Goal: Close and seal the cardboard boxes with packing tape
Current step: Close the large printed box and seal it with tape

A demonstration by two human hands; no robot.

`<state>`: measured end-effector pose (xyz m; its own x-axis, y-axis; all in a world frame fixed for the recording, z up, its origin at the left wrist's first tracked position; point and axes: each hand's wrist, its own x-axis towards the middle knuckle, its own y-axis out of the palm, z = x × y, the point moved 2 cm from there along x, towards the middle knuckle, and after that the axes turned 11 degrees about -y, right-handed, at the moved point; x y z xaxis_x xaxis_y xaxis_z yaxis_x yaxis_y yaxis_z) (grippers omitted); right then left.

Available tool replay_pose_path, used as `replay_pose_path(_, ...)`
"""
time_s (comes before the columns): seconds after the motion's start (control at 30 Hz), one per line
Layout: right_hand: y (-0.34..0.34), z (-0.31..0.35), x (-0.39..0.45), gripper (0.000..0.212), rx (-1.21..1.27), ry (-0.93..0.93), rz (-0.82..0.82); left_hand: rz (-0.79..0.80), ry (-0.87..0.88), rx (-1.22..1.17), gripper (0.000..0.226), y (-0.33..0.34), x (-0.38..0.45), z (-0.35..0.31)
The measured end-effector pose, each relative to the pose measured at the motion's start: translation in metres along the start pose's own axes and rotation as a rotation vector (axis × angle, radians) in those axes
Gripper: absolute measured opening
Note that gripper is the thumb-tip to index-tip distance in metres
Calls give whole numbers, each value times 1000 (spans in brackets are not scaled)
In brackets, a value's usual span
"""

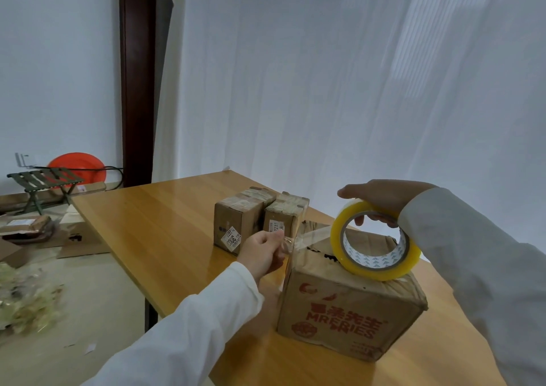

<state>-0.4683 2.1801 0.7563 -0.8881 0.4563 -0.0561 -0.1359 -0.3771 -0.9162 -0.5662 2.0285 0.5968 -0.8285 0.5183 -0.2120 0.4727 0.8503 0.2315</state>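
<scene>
The wooden counter (165, 226) carried three cartons. The printed cardboard box (348, 312) stood nearest you, its top flaps down but creased; two smaller boxes (260, 220), already wrapped in tape, stood just behind it, near but apart. Your right hand (384, 196) held the tape roll (375, 241) on edge on the printed box's top, thumb over the rim and fingers (373, 217) curled through the core. Your left hand (261, 252) pinched the free end of the clear strip (307, 238), drawn taut from the roll out past the box's left top edge. Judged from this, the film would be light, limp and quick to stick to itself, so it was best held by its very end and kept tight; the worn carton looked soft at the corners and best steadied from above.
</scene>
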Motion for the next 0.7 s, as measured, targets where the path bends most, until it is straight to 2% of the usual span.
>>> replay_pose_path(0.07,0,0,-1,59,-5,0,11,32,-5,113,31,-8,-1,-11)
replay_pose_path(0.17,1,2,-2,59,-4,1,20,136,-145,297,36,-17,1,-19)
replay_pose_path(0.27,1,2,-1,59,-3,3,13,183,-272,282,39,-7,4,-11)
replay_pose_path(0.4,0,-1,-1,59,20,14,-1,79,-204,445,38,6,0,3)
replay_pose_path(0.47,1,-2,-1,60,32,22,9,28,-239,545,38,1,-1,17)
replay_pose_path(0.57,3,-1,0,61,30,15,6,-39,-135,845,36,-6,4,21)
replay_pose_path(0.63,3,-3,-1,61,43,15,-6,-80,-14,754,22,-5,3,3)
replay_pose_path(0.7,2,-5,0,61,69,12,-5,-56,39,541,25,7,-3,-24)
